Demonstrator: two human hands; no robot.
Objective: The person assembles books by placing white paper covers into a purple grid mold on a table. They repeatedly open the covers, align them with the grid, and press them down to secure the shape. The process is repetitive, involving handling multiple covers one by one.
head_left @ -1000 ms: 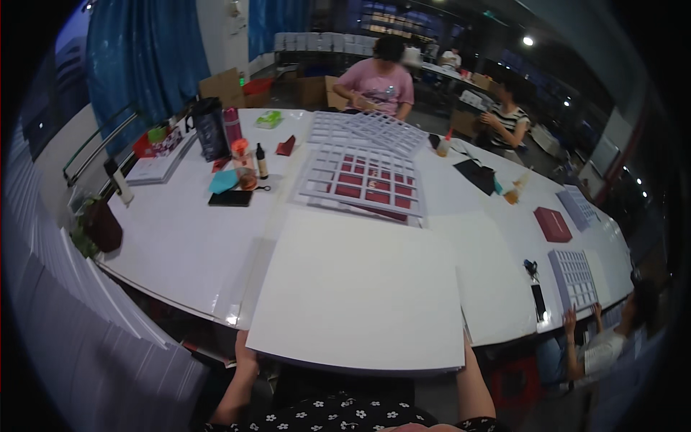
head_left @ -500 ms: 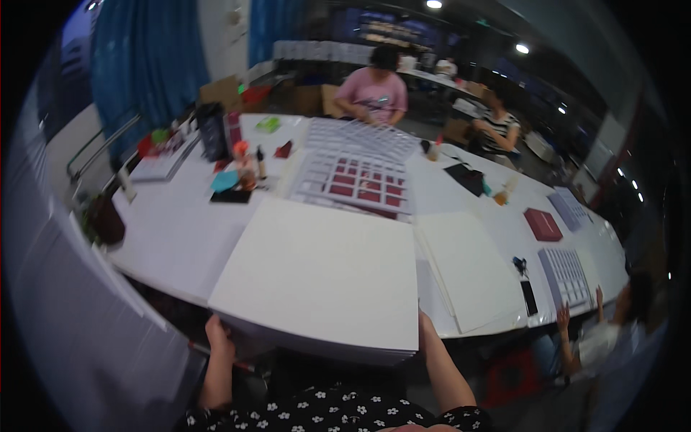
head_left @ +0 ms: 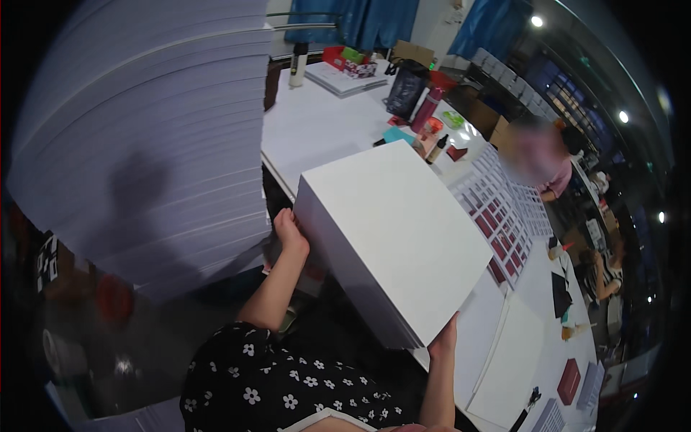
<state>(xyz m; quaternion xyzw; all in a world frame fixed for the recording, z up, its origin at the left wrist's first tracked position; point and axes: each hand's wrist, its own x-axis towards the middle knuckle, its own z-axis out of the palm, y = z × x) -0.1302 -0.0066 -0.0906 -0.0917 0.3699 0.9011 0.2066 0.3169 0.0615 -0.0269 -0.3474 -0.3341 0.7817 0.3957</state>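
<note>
Between my two hands is a thick stack of white boards [head_left: 394, 237], tilted and raised at the front edge of the white table. My left hand [head_left: 291, 234] is closed on the stack's left side, its fingers partly hidden by the boards. At the near right corner, my right hand [head_left: 445, 340] grips the same stack, with the fingers mostly hidden underneath. Beyond the stack lie white grid trays [head_left: 507, 212] with dark red pieces showing through their cells. Flat white sheets [head_left: 507, 360] rest on the table beside my right hand.
A tall pile of white boards [head_left: 194, 93] rises close on my left. The white table [head_left: 302, 126] carries a dark red bottle [head_left: 427, 108], a black bag [head_left: 409, 86] and a dark red box [head_left: 568, 381]. Across it sits a person in pink [head_left: 558, 180].
My view has swung left, bringing the tall pile into sight. Both hands have turned the board stack leftward, and it now sits at a slant.
</note>
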